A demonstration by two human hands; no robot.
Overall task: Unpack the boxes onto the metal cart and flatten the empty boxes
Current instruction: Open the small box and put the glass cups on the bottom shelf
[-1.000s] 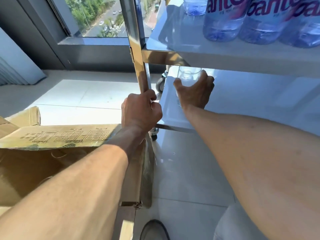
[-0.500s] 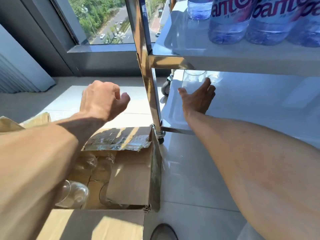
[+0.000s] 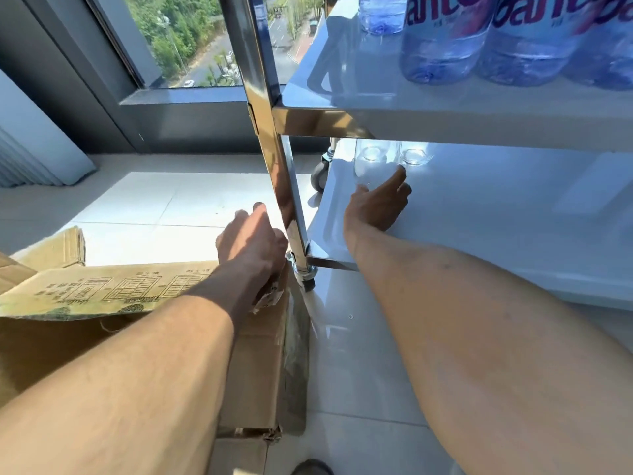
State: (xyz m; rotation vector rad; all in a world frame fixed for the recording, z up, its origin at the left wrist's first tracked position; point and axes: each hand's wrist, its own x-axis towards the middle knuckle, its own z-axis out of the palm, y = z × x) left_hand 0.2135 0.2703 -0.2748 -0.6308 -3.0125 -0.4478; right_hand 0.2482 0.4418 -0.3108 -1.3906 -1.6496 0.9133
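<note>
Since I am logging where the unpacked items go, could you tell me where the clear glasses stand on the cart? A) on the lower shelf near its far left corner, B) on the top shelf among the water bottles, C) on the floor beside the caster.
A: the two clear glasses stand on the lower shelf, just beyond the open right hand.

The metal cart [image 3: 479, 207] has mirror-polished steel: its upright post [image 3: 274, 142] reflects like chrome, while the shelves are smooth, brushed and brightly glossy. At 12 o'clock on the lower shelf stand two glasses [image 3: 373, 159] of clear, smooth glass. At 1 o'clock on the upper shelf the water bottles [image 3: 445, 53] are transparent bluish plastic with glossy printed labels. The cardboard box [image 3: 113, 289] at 9 o'clock is matt brown corrugated paperboard, rough and frayed at its torn edges. The floor [image 3: 359, 371] is glossy pale tile. The window frame [image 3: 102, 108] is matt dark metal.
</note>
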